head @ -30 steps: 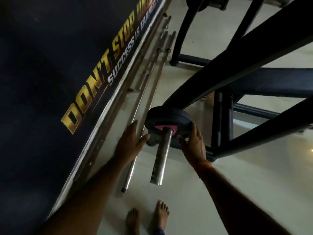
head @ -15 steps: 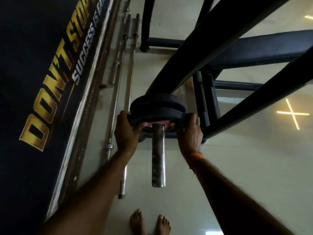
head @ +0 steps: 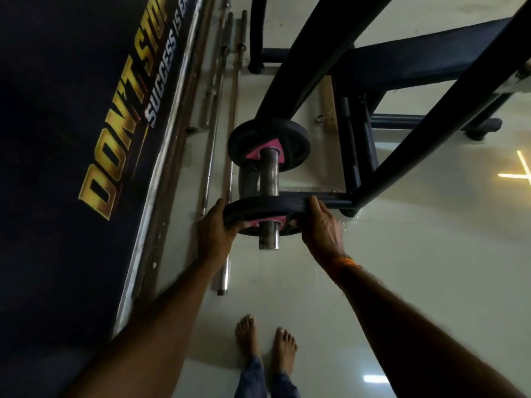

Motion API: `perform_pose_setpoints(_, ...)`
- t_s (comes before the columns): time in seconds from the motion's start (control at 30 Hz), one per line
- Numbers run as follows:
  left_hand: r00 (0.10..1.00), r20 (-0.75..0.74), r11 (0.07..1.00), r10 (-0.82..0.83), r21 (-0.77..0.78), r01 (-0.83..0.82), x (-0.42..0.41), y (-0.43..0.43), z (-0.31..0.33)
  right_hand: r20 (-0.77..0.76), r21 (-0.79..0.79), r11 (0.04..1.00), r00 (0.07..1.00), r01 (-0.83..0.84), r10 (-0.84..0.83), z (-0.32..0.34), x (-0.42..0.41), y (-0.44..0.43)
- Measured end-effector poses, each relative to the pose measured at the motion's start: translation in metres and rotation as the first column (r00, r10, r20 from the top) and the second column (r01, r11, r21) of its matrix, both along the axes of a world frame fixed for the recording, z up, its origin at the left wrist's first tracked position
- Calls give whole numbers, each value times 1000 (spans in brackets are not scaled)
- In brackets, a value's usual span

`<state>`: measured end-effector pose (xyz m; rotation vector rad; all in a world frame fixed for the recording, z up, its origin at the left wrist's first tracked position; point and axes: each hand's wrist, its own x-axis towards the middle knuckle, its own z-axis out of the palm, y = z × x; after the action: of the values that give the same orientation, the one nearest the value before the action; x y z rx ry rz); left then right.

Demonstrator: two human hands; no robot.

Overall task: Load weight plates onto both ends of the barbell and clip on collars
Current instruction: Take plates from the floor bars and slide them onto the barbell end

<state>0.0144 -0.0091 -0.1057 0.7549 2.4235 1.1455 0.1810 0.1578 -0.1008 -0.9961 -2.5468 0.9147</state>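
Observation:
The steel barbell sleeve [head: 269,179] points toward me from the black bench rack. One black weight plate with a pink hub [head: 293,142] sits far up the sleeve, against the rack. A second black plate with a pink hub [head: 264,206] is on the sleeve near its open end, apart from the first. My left hand [head: 217,231] grips that plate's left rim and my right hand [head: 321,225] grips its right rim. The short sleeve tip [head: 269,239] sticks out in front of the held plate. No collar is in view.
A dark wall banner [head: 86,139] with gold lettering runs along the left. Several spare steel bars [head: 227,139] lie on the floor beside it. The black bench frame [head: 402,96] crosses the upper right. My bare feet [head: 265,343] stand on the pale tiled floor.
Both hands closed on the outer plate's rim and pulled it along the sleeve toward me, away from the inner plate. The two plates were together before; a gap of bare sleeve now shows.

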Motion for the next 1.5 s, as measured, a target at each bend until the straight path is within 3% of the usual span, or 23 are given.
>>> perform_pose_setpoints(0.23,1000,12,993,-16,-117,17,95,-93,19,71,-85,996,997,-17,23,7,95,-89)
perform_pose_setpoints(0.4,999,-7,993,-42,-110,41,165,-151,64,23,-85,996,999,-43,45,46,166,-142)
perform_pose_setpoints(0.53,991,-121,994,-66,-94,54,215,-178,127,-109,-56,998,994,-14,8,108,226,-172)
perform_pose_setpoints(0.73,963,-246,986,-107,95,134,297,-187,234,-316,33,989,940,142,-125,216,318,-192)
perform_pose_setpoints(0.87,941,-324,974,-93,168,154,345,-164,283,-409,10,961,878,277,-249,274,374,-183)
perform_pose_setpoints(1.17,907,-379,917,-181,269,295,437,-53,367,-573,120,912,778,391,-258,349,475,-99)
perform_pose_setpoints(1.5,938,-328,940,-109,273,204,516,102,374,-563,140,932,801,334,-203,364,544,61)
